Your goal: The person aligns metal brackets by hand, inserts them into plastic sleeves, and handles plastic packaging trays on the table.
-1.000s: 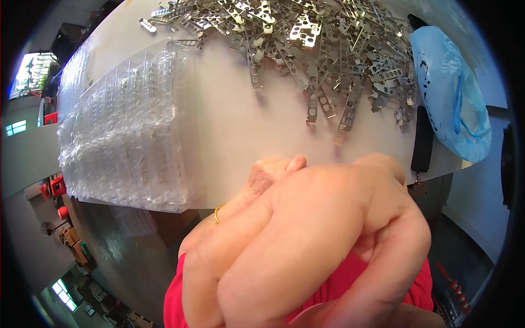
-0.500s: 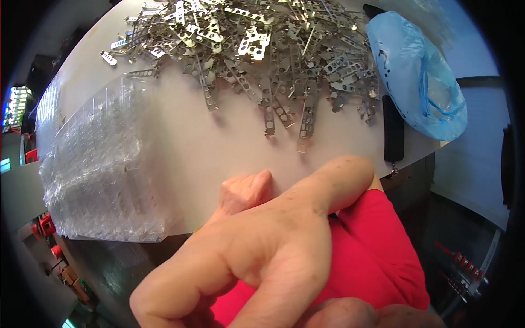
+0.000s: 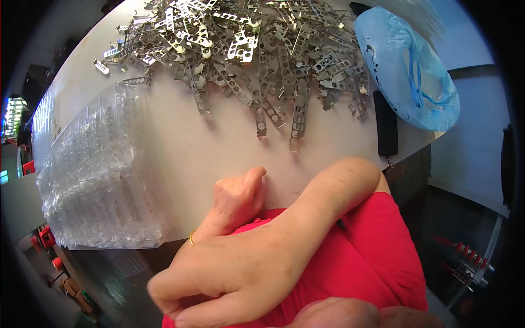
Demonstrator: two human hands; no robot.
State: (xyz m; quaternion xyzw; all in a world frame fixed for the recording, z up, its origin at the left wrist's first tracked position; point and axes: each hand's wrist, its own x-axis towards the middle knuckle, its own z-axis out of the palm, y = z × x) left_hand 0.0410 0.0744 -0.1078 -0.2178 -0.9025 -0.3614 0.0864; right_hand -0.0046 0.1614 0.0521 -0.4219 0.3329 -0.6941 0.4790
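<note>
My left hand, with a thin gold bangle at its wrist, rests curled in a loose fist at the table's near edge. No object shows in it. In front of it my right forearm reaches across my body, over the red clothing. My right hand is low and close to the camera, its fingers bent in toward the thumb; whatever is between them, if anything, is hidden. Beyond both hands lies a big heap of flat metal strips with punched holes, nearest to my left hand.
Stacked clear plastic trays stand at the table's left edge. On the right are a light blue plastic bag and a black oblong item. The pale tabletop has a curved rim. Red and metal parts sit low at right.
My right hand has moved down and left, away from the left hand, and its fingers have drawn closer together. More of my left hand and its bangle now shows.
</note>
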